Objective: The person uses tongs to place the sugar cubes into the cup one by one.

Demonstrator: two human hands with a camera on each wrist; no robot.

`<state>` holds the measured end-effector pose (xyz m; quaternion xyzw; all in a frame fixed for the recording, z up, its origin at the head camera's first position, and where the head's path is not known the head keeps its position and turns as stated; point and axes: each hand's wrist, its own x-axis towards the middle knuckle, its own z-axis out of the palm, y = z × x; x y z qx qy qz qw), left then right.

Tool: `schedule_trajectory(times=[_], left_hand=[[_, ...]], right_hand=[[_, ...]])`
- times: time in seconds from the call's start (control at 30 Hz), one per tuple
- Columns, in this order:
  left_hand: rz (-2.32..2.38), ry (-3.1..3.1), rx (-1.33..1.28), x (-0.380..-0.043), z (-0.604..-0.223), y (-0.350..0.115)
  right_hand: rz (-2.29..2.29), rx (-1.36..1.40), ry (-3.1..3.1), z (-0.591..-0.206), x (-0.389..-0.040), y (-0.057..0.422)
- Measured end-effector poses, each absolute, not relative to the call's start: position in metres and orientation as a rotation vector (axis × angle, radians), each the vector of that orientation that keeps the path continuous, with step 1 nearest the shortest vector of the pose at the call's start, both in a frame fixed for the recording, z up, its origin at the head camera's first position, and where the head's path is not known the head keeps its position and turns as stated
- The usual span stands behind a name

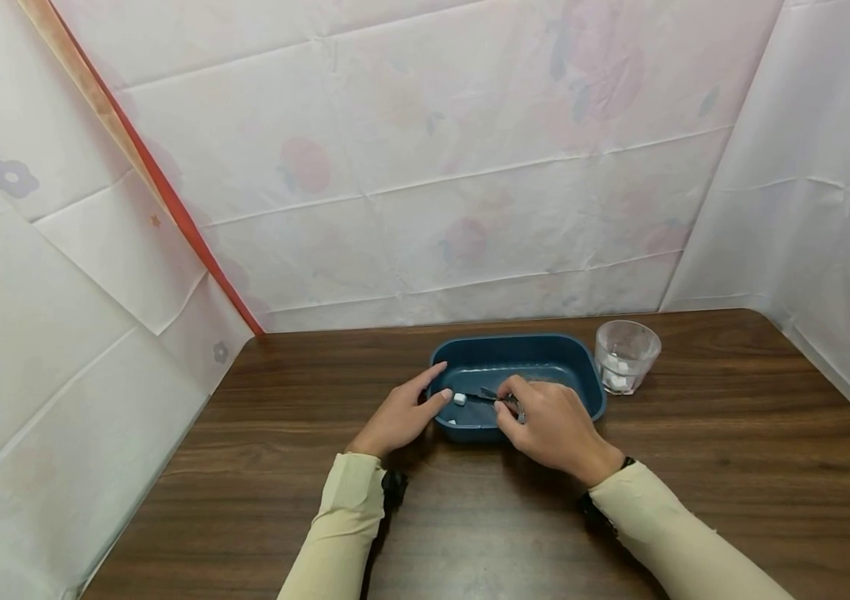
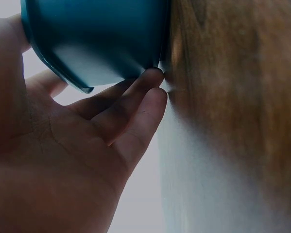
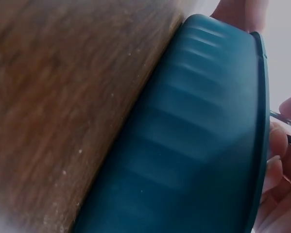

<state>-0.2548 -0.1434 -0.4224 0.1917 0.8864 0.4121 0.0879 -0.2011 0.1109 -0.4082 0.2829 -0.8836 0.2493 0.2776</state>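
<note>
A dark blue rectangular tray [image 1: 515, 343] sits on the table. My left hand [image 1: 401, 417] holds its left end, thumb and index finger over the rim. In the left wrist view the other fingers [image 2: 135, 114] lie along the tray's outer wall, down by the tabletop. Above the tray's right half, my right hand [image 1: 551, 425] pinches small dark tongs [image 1: 479, 396], their tips spread and pointing left. Just beyond those tips is a white cube [image 1: 459, 399] on the tray floor. Another white piece [image 1: 452, 422] shows near the front left corner. My right hand covers part of the tray.
A clear glass [image 1: 629, 346] with several white cubes [image 1: 618, 382] in it stands right of the tray. The brown wooden table [image 1: 305, 392] meets white patterned cloth [image 1: 395, 167] at the back and sides.
</note>
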Motion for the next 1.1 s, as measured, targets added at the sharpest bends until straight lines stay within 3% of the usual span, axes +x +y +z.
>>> schedule_trajectory(times=[1.1], left_hand=[[1.207,2.663,0.564,-0.2547,-0.4221,-0.1423]], right_hand=[[0.609,0.768,-2.528,-0.4083,-0.1996,0.1051]])
